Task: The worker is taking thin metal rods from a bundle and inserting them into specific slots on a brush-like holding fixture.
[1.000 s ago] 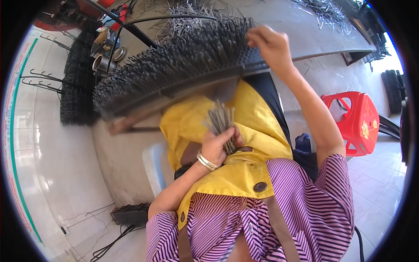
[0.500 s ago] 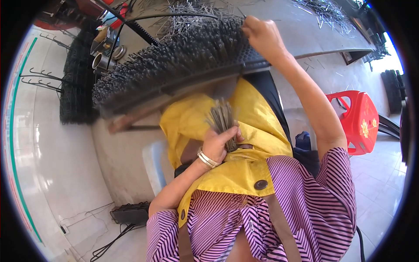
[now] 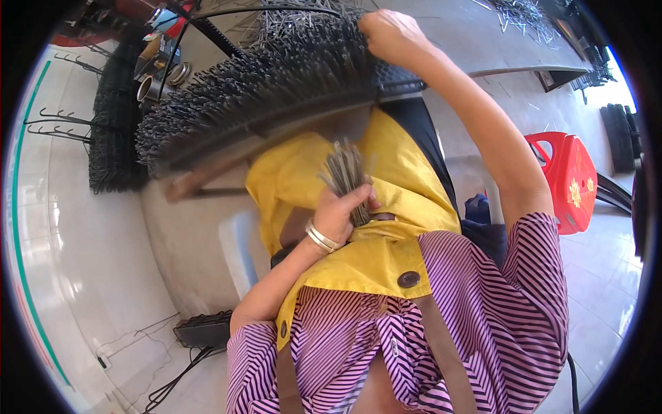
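Note:
My left hand (image 3: 336,215) is closed around a bundle of thin greyish metal strips (image 3: 346,172), held upright over my lap. The strips fan out at their top ends. My right hand (image 3: 394,36) reaches far forward, its fingers pinched together at the right end of a dense stand of dark thin strips (image 3: 255,93). Whatever those fingers hold is too small or hidden to make out. The dark strips rise close together from a black perforated board (image 3: 401,81), whose bare right end shows just below my right hand.
Loose silvery strips (image 3: 527,21) lie scattered on the grey tabletop (image 3: 462,41). A metal cup (image 3: 146,88) stands left of the board. Black racks (image 3: 114,131) with hooks hang by the left wall. A red plastic stool (image 3: 572,179) is at the right. A yellow apron (image 3: 407,172) covers my lap.
My right hand has moved left and slightly farther forward along the dark strips. My left hand keeps its hold on the bundle; the whole view has shifted a little.

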Available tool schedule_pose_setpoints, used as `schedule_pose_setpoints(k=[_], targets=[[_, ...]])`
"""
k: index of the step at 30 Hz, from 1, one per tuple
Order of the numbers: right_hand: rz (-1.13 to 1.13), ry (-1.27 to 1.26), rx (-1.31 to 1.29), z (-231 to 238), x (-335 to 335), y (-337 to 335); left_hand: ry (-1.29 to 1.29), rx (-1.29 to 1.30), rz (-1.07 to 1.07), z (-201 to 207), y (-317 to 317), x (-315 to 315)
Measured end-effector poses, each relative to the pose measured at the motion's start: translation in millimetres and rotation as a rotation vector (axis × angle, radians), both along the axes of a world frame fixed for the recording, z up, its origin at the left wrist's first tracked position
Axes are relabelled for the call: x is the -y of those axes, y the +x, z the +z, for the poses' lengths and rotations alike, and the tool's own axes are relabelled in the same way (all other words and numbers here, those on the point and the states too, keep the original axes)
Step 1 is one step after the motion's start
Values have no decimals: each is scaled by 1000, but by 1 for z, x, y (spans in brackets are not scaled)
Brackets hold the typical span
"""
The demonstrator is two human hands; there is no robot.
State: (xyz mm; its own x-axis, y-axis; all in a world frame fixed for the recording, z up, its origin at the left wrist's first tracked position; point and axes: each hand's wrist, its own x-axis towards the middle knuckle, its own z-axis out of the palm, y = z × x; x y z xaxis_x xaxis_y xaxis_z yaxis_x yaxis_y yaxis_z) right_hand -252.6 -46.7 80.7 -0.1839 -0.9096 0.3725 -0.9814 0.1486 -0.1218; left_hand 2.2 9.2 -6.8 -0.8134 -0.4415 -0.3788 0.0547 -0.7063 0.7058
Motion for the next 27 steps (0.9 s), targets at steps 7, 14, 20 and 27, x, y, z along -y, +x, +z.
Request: schedule_pose_setpoints(k=[7, 14, 20, 27], targets=[[-45, 49, -144, -18, -31, 11, -25, 20, 57, 3, -3, -3], [138, -181, 672, -46, -95, 76, -7, 19, 32, -4, 3, 4], [65, -65, 1438, -47, -115, 100, -68, 54, 57, 7, -6, 1], [-81, -524, 1461, -19, -89, 51, 86, -35, 56, 2, -2, 3]])
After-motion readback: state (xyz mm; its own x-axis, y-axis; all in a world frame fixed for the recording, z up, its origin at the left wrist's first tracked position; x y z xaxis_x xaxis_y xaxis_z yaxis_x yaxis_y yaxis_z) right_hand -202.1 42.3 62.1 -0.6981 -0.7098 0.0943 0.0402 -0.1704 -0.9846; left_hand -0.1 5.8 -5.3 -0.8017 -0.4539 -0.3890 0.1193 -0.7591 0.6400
